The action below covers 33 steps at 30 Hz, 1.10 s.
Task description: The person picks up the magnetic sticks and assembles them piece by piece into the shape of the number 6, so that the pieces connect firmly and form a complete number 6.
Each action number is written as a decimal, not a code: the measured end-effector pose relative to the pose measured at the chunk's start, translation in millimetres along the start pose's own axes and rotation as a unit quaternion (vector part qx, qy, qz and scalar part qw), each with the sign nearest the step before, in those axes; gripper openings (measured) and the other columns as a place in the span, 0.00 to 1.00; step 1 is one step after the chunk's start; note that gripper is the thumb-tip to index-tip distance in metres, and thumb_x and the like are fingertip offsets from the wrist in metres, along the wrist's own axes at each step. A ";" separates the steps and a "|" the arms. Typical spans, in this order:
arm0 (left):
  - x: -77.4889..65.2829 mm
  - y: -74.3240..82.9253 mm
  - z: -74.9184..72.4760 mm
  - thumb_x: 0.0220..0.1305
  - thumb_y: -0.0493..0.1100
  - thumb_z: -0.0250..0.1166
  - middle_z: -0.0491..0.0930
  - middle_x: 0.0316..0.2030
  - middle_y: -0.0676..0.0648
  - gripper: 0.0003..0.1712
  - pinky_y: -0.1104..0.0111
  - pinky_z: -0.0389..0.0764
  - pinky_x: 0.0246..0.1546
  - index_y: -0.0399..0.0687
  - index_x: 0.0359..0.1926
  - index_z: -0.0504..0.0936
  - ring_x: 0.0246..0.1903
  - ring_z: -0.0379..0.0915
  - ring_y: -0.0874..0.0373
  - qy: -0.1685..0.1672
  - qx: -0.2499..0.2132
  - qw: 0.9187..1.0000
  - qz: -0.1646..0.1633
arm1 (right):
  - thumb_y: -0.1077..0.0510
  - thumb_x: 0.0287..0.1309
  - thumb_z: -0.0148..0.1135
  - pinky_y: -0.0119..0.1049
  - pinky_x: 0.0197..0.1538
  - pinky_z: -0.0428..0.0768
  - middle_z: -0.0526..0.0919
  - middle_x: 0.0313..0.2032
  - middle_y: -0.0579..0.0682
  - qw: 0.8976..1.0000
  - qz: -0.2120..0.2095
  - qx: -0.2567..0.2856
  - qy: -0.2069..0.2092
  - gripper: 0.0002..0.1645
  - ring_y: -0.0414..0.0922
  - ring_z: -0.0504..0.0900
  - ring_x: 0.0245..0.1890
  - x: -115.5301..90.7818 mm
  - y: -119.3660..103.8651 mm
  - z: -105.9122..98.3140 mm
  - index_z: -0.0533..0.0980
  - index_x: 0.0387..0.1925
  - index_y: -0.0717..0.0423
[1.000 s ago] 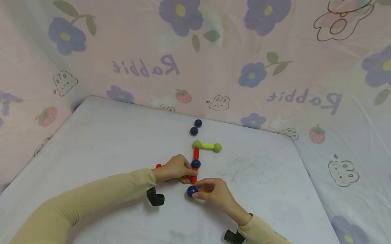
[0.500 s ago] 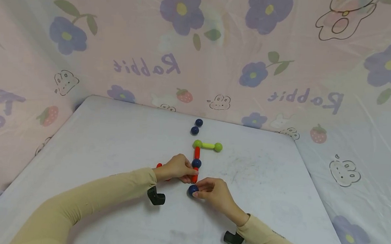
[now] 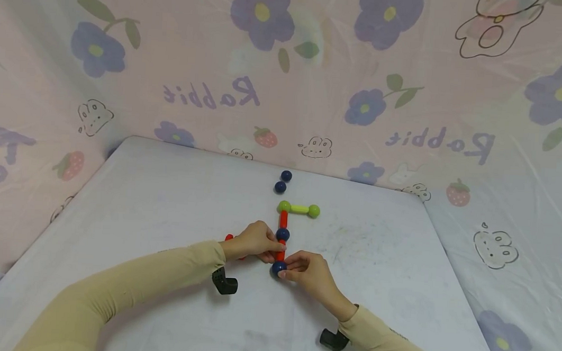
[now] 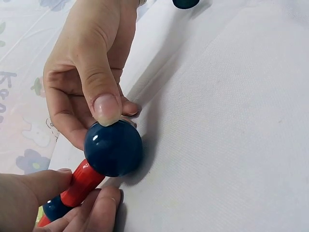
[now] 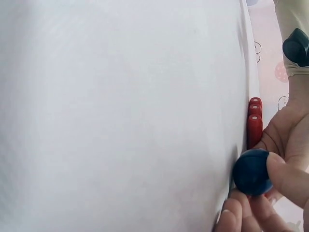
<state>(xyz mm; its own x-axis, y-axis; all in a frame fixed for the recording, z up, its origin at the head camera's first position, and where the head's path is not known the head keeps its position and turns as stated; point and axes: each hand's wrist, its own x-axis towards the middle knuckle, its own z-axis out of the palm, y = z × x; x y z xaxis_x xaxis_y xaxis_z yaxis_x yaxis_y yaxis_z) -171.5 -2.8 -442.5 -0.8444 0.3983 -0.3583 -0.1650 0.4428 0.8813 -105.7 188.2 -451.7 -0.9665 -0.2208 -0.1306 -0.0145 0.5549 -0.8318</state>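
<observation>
Up on my head, the widest view looks forward and down over the counter (image 3: 375, 286) to the printed cloth (image 3: 304, 97) behind. Close in, my left wrist's view peers past my left fingers (image 4: 108, 200) to my right fingers (image 4: 100, 87); my right wrist's, also near (the counter turned sideways, cloth at the right), takes in my left sleeve (image 5: 291, 17) too. All three share the blue ball (image 5: 251, 173).

Behind the left grip (image 3: 256, 240), beige sleeve (image 3: 156, 275), bent black fitting (image 3: 226, 284). Behind the right grip (image 3: 313, 274), matching sleeve (image 3: 379, 337), dark marking (image 3: 399, 334), second fitting (image 3: 331, 340).
</observation>
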 end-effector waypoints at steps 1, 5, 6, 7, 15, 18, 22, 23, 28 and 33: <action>-0.3 0.3 0.1 0.60 0.43 0.71 0.87 0.22 0.41 0.10 0.73 0.83 0.23 0.39 0.30 0.87 0.17 0.82 0.62 0.001 0.002 1.000 0.000 | 0.58 0.47 0.78 0.25 0.34 0.82 0.89 0.33 0.55 1.000 -0.001 0.000 0.000 0.17 0.39 0.87 0.31 0.1 0.2 0.0 0.83 0.39 0.60; -1.6 0.8 0.6 0.60 0.43 0.71 0.87 0.22 0.41 0.10 0.73 0.83 0.23 0.39 0.30 0.87 0.18 0.82 0.61 0.003 0.013 1.000 0.003 | 0.60 0.48 0.77 0.24 0.33 0.80 0.89 0.34 0.57 1.000 0.003 0.008 0.000 0.17 0.42 0.87 0.32 -1.5 -4.2 -0.1 0.83 0.40 0.62; -1.7 0.5 0.8 0.61 0.43 0.71 0.87 0.22 0.41 0.10 0.73 0.83 0.23 0.39 0.30 0.87 0.18 0.83 0.61 0.004 0.016 1.000 0.007 | 0.60 0.48 0.77 0.24 0.33 0.80 0.89 0.34 0.57 1.000 0.004 0.009 -0.002 0.17 0.41 0.87 0.32 -1.4 -4.2 -0.3 0.83 0.40 0.62; -2.0 0.6 0.8 0.61 0.43 0.71 0.87 0.22 0.41 0.10 0.73 0.83 0.23 0.39 0.30 0.87 0.18 0.82 0.61 0.004 0.018 1.000 0.010 | 0.60 0.48 0.77 0.24 0.33 0.80 0.89 0.34 0.57 1.000 0.005 0.010 -0.002 0.17 0.42 0.87 0.32 -1.3 -4.1 -0.4 0.83 0.40 0.62; -9.1 2.5 -0.4 0.61 0.44 0.71 0.87 0.23 0.42 0.11 0.71 0.83 0.25 0.39 0.31 0.87 0.20 0.84 0.58 0.015 0.045 0.998 0.044 | 0.56 0.49 0.77 0.27 0.36 0.82 0.89 0.35 0.54 1.000 0.008 -0.005 -0.029 0.18 0.38 0.86 0.33 1.2 -2.3 -6.0 0.83 0.40 0.60; -14.2 1.5 -0.3 0.60 0.46 0.71 0.87 0.24 0.44 0.12 0.72 0.82 0.25 0.39 0.35 0.86 0.22 0.83 0.58 0.026 0.059 0.996 0.069 | 0.54 0.50 0.76 0.28 0.35 0.81 0.89 0.34 0.53 0.999 0.011 -0.017 -0.046 0.17 0.37 0.85 0.32 3.2 -3.6 -13.1 0.83 0.41 0.58; -24.8 -1.6 1.4 0.59 0.46 0.72 0.86 0.26 0.48 0.16 0.73 0.78 0.26 0.39 0.42 0.83 0.24 0.80 0.62 0.061 0.070 0.989 0.113 | 0.57 0.53 0.74 0.29 0.34 0.81 0.89 0.34 0.57 0.998 -0.003 -0.021 -0.065 0.15 0.36 0.83 0.30 10.4 -4.7 -27.0 0.83 0.41 0.61; -27.9 -2.2 2.3 0.58 0.46 0.72 0.86 0.28 0.48 0.17 0.73 0.78 0.27 0.39 0.43 0.83 0.25 0.80 0.62 0.071 0.069 0.987 0.122 | 0.58 0.53 0.73 0.29 0.34 0.81 0.89 0.34 0.58 0.998 -0.006 -0.021 -0.066 0.15 0.36 0.83 0.30 13.1 -5.1 -31.0 0.83 0.41 0.61; -45.9 -10.8 13.6 0.58 0.45 0.73 0.86 0.39 0.46 0.21 0.71 0.84 0.36 0.39 0.48 0.81 0.35 0.82 0.60 0.107 0.040 0.978 0.173 | 0.58 0.55 0.72 0.29 0.40 0.82 0.89 0.39 0.57 0.998 -0.020 -0.023 -0.052 0.17 0.36 0.85 0.35 31.8 -7.7 -50.7 0.83 0.45 0.62; -60.4 -26.1 34.8 0.58 0.45 0.74 0.82 0.48 0.45 0.26 0.64 0.83 0.51 0.41 0.54 0.77 0.47 0.80 0.54 0.138 0.018 0.965 0.223 | 0.56 0.55 0.72 0.32 0.44 0.82 0.89 0.42 0.55 0.996 -0.063 -0.037 -0.041 0.19 0.39 0.85 0.39 54.1 -9.6 -61.8 0.83 0.48 0.60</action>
<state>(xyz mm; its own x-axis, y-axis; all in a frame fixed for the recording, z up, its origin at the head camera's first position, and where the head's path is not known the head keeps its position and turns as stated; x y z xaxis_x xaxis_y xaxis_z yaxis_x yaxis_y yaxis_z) -98.5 -10.4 -454.6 -0.9316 0.3295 0.1534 0.2594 0.3072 0.9156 -173.7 220.5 -417.5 -0.9315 -0.3562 -0.0734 -0.1568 0.5755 -0.8027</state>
